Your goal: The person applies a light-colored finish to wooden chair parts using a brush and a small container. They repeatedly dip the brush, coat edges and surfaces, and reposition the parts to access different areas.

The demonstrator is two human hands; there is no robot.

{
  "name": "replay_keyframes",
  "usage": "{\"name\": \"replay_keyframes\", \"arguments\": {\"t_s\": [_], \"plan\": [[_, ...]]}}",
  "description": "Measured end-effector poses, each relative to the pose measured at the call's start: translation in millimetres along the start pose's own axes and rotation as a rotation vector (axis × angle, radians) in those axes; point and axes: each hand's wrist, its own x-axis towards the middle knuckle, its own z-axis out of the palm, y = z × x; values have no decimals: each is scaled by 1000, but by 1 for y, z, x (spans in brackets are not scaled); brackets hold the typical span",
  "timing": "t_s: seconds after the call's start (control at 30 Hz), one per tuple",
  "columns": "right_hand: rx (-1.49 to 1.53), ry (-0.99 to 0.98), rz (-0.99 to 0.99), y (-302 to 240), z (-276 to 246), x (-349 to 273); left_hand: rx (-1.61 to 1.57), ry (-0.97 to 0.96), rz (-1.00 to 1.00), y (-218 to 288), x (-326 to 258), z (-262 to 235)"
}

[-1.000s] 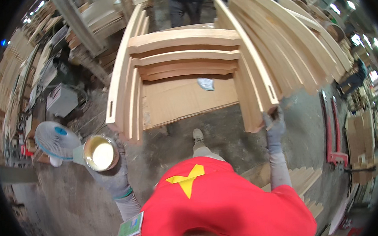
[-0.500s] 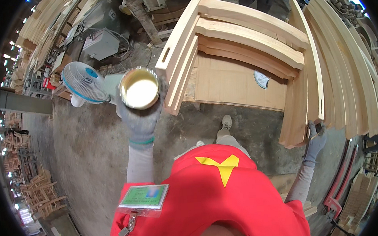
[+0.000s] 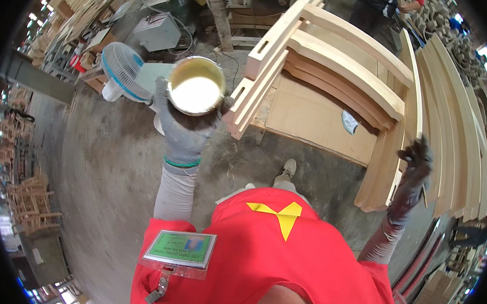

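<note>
My left hand (image 3: 185,132), in a grey glove with a green cuff, is wrapped round a round metal tin (image 3: 193,70) with white liquid inside. To its right, curved pale wooden rails (image 3: 356,78) span two slotted side pieces, lying in stacked layers. At the near end of the right side piece (image 3: 412,86), my gloved right hand (image 3: 417,163) is closed on a thin stick (image 3: 424,196), whose lower end shows below the fingers. The stick's other end is hidden, so its kind cannot be told.
Beneath the rails lies a cardboard-covered table (image 3: 314,122) bearing a small pale patterned piece (image 3: 349,121). More long curved boards (image 3: 454,128) stand at the right. A fan (image 3: 121,70) and a grey box (image 3: 157,32) are at the far left. Another person (image 3: 376,4) is at the far side.
My view has swung, so the wooden pieces sit further right and lower. My right hand has lifted slightly off the side piece's end and turned. The tin stays in my left hand.
</note>
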Motion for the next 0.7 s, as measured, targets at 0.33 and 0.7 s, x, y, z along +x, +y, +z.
{"name": "replay_keyframes", "arguments": {"t_s": [0.33,0.7], "plan": [[505,-597,103,-101,141,-23,70,2,108,-11,-62,24],[589,-744,-1,-99,183,-34,20,136,190,1,-83,7]]}}
